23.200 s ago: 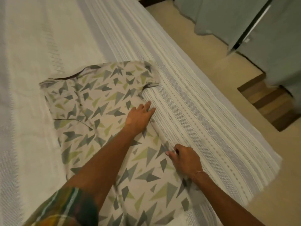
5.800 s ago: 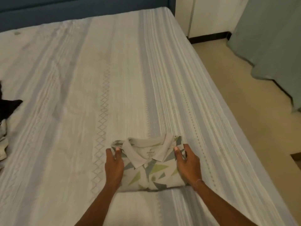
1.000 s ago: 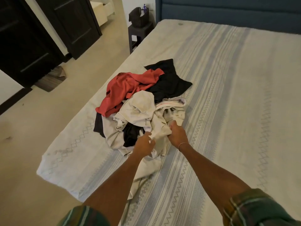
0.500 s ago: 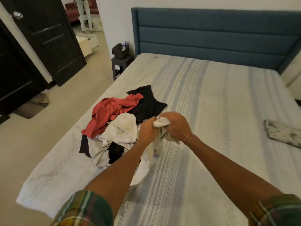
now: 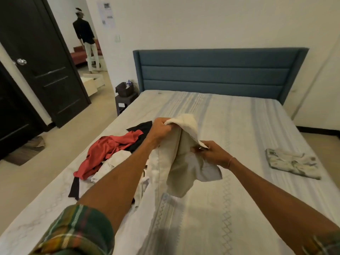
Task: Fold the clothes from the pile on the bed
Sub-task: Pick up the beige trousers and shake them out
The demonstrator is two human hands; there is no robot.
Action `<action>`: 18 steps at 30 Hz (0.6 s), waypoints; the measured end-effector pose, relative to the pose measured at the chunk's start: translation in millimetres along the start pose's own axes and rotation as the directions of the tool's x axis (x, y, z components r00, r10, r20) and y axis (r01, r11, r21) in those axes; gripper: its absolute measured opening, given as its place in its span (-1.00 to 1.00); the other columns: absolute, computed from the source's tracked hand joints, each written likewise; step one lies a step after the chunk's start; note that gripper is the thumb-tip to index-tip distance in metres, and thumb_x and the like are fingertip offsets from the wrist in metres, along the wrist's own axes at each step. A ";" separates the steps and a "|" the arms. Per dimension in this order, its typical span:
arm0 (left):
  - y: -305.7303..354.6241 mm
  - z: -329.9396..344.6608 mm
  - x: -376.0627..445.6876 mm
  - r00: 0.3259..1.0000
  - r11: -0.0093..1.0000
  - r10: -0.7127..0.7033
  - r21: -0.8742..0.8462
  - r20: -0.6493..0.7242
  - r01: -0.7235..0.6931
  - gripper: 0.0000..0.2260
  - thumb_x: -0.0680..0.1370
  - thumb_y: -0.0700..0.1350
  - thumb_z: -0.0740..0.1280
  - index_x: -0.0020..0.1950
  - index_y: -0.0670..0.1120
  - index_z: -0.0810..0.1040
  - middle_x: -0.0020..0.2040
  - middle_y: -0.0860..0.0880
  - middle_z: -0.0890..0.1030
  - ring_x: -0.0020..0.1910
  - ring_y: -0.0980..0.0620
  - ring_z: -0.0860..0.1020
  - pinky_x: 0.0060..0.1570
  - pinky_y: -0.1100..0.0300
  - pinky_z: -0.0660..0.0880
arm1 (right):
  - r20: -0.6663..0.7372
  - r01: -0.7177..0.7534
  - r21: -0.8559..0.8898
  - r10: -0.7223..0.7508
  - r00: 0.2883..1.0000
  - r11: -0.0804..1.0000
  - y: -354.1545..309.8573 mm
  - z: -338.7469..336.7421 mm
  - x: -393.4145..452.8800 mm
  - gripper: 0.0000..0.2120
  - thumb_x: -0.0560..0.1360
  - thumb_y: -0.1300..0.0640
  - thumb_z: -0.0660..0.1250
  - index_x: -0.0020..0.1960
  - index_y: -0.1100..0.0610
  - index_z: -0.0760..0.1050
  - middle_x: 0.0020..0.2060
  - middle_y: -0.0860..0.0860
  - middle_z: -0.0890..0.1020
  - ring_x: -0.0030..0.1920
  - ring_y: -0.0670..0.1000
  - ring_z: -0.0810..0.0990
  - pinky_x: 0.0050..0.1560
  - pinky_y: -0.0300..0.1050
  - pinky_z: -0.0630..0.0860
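The striped bed (image 5: 230,126) carries a clothes pile (image 5: 110,153) left and a folded shirt (image 5: 292,162) right.

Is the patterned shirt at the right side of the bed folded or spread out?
Folded. The patterned shirt lies on the bed as a small compact rectangle, collar on top, no sleeves sticking out.

A dark door (image 5: 49,70) stands open left of the blue headboard (image 5: 217,74), a person (image 5: 85,37) beyond.

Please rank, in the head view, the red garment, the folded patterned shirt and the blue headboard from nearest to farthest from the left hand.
1. Red garment, in the pile just left of the left hand.
2. Folded patterned shirt, across the bed to the right.
3. Blue headboard, at the far end.
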State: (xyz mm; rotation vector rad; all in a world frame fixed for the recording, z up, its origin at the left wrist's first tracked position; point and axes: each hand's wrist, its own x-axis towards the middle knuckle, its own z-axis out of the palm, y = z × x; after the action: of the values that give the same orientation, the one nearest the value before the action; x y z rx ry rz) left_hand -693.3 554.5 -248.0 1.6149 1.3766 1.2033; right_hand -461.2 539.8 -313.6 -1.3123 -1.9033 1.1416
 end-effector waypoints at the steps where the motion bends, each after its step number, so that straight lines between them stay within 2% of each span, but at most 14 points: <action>1: 8.9 4.8 2.9 1.000 1.000 -0.017 -0.008 -0.022 0.017 -0.78 0.59 -0.21 0.38 -0.23 0.01 0.66 -0.34 0.19 0.61 -0.32 0.27 0.50 -0.22 0.28 0.43 | 0.023 -0.010 0.027 0.009 1.000 1.000 -5.5 -9.4 -6.5 -0.80 0.57 -0.06 0.42 -0.03 0.08 0.67 -0.08 0.10 0.72 -0.06 0.02 0.69 0.01 0.02 0.61; 3: 30.1 18.7 8.7 0.997 1.000 -0.022 -0.009 -0.079 0.022 -0.77 0.56 -0.03 0.44 -0.29 0.00 0.58 -0.34 0.10 0.54 -0.32 0.16 0.45 -0.25 0.23 0.40 | 0.038 -0.030 0.079 0.027 0.999 0.996 -24.2 -29.8 -21.4 -0.70 0.55 -0.12 0.42 0.03 0.12 0.67 -0.07 0.08 0.73 -0.04 0.09 0.70 0.03 -0.02 0.62; 5: 46.7 32.0 17.0 0.982 0.989 0.049 0.147 -0.180 -0.023 -0.73 0.51 0.09 0.48 -0.22 -0.01 0.49 -0.27 0.06 0.51 -0.24 0.10 0.44 -0.23 0.17 0.38 | -0.015 -0.031 0.129 0.033 0.999 0.991 -45.0 -46.9 -30.9 -0.68 0.56 -0.12 0.39 0.05 0.14 0.66 -0.14 -0.02 0.72 -0.11 -0.03 0.69 -0.07 -0.18 0.60; 7: 64.7 48.4 18.5 0.942 0.932 0.125 0.363 -0.313 -0.003 -0.64 0.47 0.15 0.50 -0.03 -0.03 0.42 -0.10 0.03 0.51 -0.09 0.05 0.43 -0.13 0.14 0.35 | -0.084 -0.023 0.180 0.039 0.996 0.983 -65.2 -63.2 -39.7 -0.71 0.59 -0.10 0.35 -0.06 0.13 0.64 -0.26 -0.07 0.68 -0.25 -0.12 0.64 -0.21 -0.29 0.56; 9: 82.3 64.7 16.7 0.927 0.917 0.134 0.398 -0.351 0.018 -0.63 0.48 0.13 0.48 -0.02 -0.09 0.42 -0.11 -0.01 0.51 -0.14 0.04 0.44 -0.15 0.15 0.33 | -0.137 -0.045 0.250 0.081 0.987 0.967 -80.9 -74.8 -45.8 -0.65 0.63 -0.10 0.29 -0.16 0.15 0.56 -0.33 -0.01 0.60 -0.31 -0.08 0.58 -0.30 -0.27 0.50; 11: 92.2 78.9 13.8 0.977 0.954 0.111 0.295 -0.184 -0.053 -0.61 0.52 0.15 0.44 -0.14 -0.20 0.54 -0.27 -0.03 0.54 -0.30 0.09 0.44 -0.22 0.16 0.37 | -0.158 -0.080 0.351 0.144 0.977 0.933 -90.2 -84.8 -50.6 -0.61 0.67 -0.08 0.22 -0.12 0.20 0.56 -0.30 0.05 0.63 -0.26 -0.01 0.60 -0.25 -0.19 0.53; 12: 96.0 84.5 9.3 0.991 0.968 0.113 0.232 -0.075 -0.093 -0.56 0.53 0.17 0.43 -0.23 -0.22 0.56 -0.35 -0.03 0.51 -0.37 0.12 0.41 -0.27 0.17 0.38 | -0.152 -0.082 0.419 0.159 0.975 0.904 -93.6 -90.0 -54.0 -0.61 0.68 -0.05 0.20 -0.04 0.24 0.58 -0.22 0.11 0.68 -0.20 0.04 0.64 -0.16 -0.11 0.60; 14: 105.3 94.1 -3.4 0.987 0.971 0.144 0.182 0.071 -0.154 -0.53 0.49 0.22 0.46 -0.37 -0.13 0.49 -0.43 0.04 0.45 -0.43 0.16 0.35 -0.33 0.26 0.34 | -0.148 -0.074 0.559 0.188 0.971 0.826 -98.7 -99.7 -58.2 -0.60 0.69 0.00 0.17 0.18 0.33 0.55 0.04 0.27 0.69 -0.02 0.17 0.67 0.09 0.12 0.61; 15: 110.4 99.9 -8.8 0.980 0.956 0.169 0.223 0.105 -0.189 -0.54 0.45 0.27 0.47 -0.37 -0.06 0.44 -0.42 0.07 0.43 -0.42 0.17 0.36 -0.35 0.29 0.31 | -0.162 -0.060 0.630 0.207 0.965 0.774 -102.5 -105.3 -61.4 -0.59 0.70 0.01 0.15 0.24 0.36 0.51 0.12 0.32 0.65 0.03 0.20 0.66 0.13 0.15 0.61; 18: 123.0 108.8 -20.0 0.963 0.823 0.256 0.505 0.079 -0.260 -0.41 0.22 0.57 0.32 -0.31 0.03 0.45 -0.37 0.12 0.49 -0.34 0.11 0.48 -0.36 0.26 0.31 | -0.197 -0.001 0.768 0.237 0.951 0.641 -116.3 -118.0 -70.6 -0.60 0.72 0.03 0.10 0.24 0.34 0.51 0.11 0.27 0.67 0.04 0.16 0.69 -0.10 -0.03 0.68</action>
State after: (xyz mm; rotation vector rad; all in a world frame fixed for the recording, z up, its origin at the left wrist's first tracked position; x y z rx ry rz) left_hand -549.4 517.0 -175.6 2.2364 1.6027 1.0207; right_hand -392.8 494.7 -153.2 -1.0249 -0.9206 1.4997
